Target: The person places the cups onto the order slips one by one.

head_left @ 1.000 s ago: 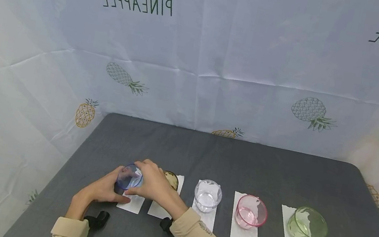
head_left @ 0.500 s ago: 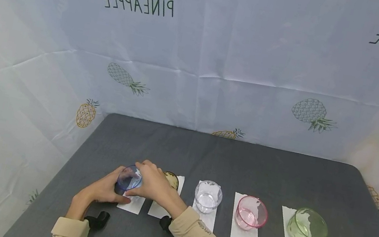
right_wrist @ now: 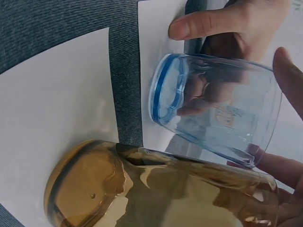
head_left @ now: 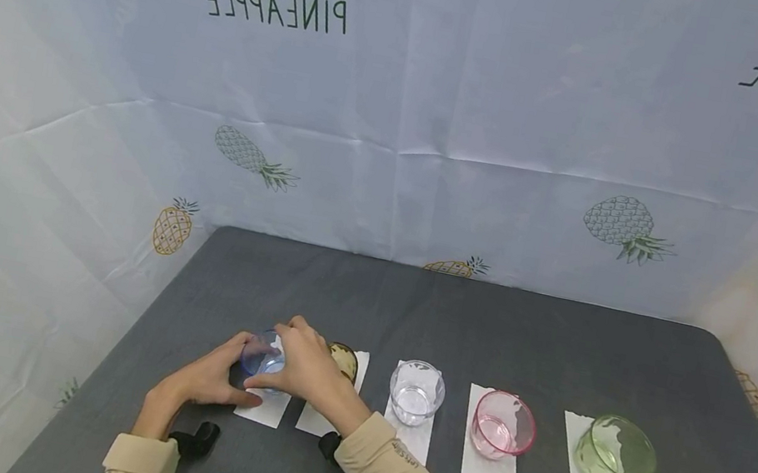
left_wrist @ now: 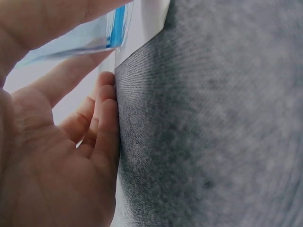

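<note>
A clear blue-tinted glass point(right_wrist: 222, 104) stands over a strip of white paper at the left end of the row. Thumb and fingers of my right hand point(head_left: 310, 368) span its rim from above, on opposite sides. Around its left and near side curves my left hand point(head_left: 209, 377), thumb stretched along the front and fingers loosely bent behind. In the left wrist view, the blue base shows between that thumb and the fingers. An amber glass point(right_wrist: 161, 189) sits close beside, partly hidden behind the right hand in the head view.
Rightward along the dark grey table point(head_left: 454, 326) stand a colourless glass point(head_left: 414, 399), a pink glass point(head_left: 497, 431) and a green glass point(head_left: 602, 458), each on a white paper strip. A pineapple-print cloth point(head_left: 405, 89) hangs behind the table.
The blue glass has shifted slightly to the right, and its rim looks paler in the head view. Right-hand fingertips have moved a little; the left hand stays nearly still.
</note>
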`<state>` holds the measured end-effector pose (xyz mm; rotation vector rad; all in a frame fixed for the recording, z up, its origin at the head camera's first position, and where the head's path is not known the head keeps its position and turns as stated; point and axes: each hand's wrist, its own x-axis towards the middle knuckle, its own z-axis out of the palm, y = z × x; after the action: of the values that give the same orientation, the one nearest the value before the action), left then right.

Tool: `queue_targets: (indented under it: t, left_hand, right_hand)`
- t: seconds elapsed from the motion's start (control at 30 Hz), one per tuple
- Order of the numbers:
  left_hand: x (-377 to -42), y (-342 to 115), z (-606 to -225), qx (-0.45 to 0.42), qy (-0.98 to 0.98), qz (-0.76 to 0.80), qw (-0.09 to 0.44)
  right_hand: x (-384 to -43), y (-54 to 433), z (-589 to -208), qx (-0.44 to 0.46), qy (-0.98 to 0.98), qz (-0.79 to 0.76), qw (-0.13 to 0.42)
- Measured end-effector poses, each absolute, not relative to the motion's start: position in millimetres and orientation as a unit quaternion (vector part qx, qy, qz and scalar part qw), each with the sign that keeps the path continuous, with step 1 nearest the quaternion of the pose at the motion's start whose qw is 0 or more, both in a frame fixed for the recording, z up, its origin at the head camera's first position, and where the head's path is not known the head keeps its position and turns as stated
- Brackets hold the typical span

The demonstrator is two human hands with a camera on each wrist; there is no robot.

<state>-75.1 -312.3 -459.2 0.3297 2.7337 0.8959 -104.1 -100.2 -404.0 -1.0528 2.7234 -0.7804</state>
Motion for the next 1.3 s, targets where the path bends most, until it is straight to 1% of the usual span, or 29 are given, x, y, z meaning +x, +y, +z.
queue_targets:
  t: [0.07, 0.27, 0.63, 1.17, 1.3]
  left_hand:
    - [-74.9, -312.1, -458.7, 0.113, 0.936, 0.309, 0.123]
    - [-74.5, -312.0, -457.5, 0.106, 0.935, 0.315, 0.125]
    - [-75.9, -311.1, -456.3, 0.108, 0.936, 0.309, 0.129]
    - [-75.0, -311.9, -457.0, 0.1, 0.932, 0.317, 0.142]
    - [-74.6, -312.3, -457.5, 0.1, 0.932, 0.319, 0.139]
  right_hand:
    - [-103.9, -100.2, -404.6, -0.348, 0.9, -0.259, 0.056]
    - [-107.3, -100.1, -404.3, -0.344, 0.893, -0.279, 0.077]
    - [-105.7, -100.4, -406.5, -0.321, 0.897, -0.296, 0.067]
    - [-103.5, -101.2, -407.4, -0.321, 0.896, -0.299, 0.073]
    - [-102.0, -101.0, -406.4, -0.322, 0.895, -0.298, 0.073]
